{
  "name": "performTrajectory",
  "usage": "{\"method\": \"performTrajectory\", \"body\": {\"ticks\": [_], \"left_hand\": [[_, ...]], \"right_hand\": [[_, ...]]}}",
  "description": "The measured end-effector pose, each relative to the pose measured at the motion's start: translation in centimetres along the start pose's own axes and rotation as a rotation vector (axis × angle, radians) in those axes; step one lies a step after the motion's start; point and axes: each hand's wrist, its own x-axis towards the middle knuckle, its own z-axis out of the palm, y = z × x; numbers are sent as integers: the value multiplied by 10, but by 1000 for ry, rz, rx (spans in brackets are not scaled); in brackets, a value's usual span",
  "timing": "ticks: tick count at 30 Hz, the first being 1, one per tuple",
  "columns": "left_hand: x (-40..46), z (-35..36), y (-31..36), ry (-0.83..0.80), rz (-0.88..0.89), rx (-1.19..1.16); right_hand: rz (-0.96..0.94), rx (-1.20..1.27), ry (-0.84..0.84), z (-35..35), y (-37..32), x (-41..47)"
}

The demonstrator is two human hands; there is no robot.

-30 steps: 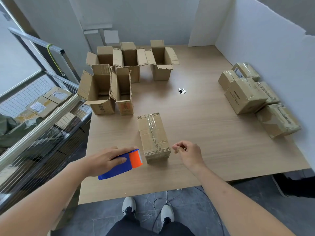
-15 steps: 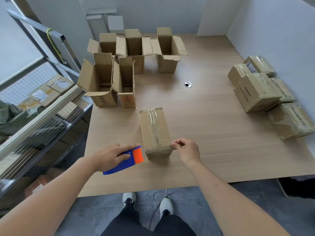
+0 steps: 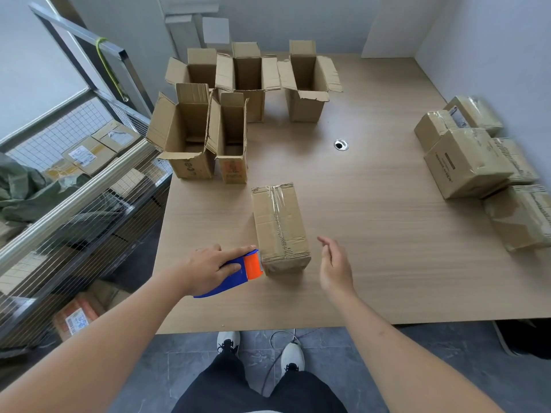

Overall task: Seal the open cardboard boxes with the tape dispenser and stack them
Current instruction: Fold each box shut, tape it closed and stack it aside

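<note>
Open boxes (image 3: pixel 226 114) stand upper left of centre on your counter (image 3: pixel 372 248). Your left hand (image 3: pixel 205 268) grips the tape dispenser (image 3: pixel 235 272), its orange end touching the taped box (image 3: pixel 278 228) at centre. Your right hand (image 3: pixel 335 268) hovers spread beside it. Sealed boxes (image 3: pixel 477 165) sit far right.

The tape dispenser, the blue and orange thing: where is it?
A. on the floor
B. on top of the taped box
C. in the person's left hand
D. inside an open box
C: the left hand grips the tape dispenser beside the taped box.
</note>
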Motion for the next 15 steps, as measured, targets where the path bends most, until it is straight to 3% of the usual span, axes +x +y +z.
{"method": "performTrajectory", "body": {"ticks": [2,6,9,15], "left_hand": [[-1,1,2,-3,-4,-6],[1,0,5,-16,1,-11],[-2,-3,1,-47,8,-38],[-20,-5,-23,-100,61,-83]], "right_hand": [[-278,-247,102,5,-9,-2],[-751,-721,-289,30,-28,-4],[-871,-884,-286,37,-23,0],[-934,-908,-199,41,-16,2]]}}
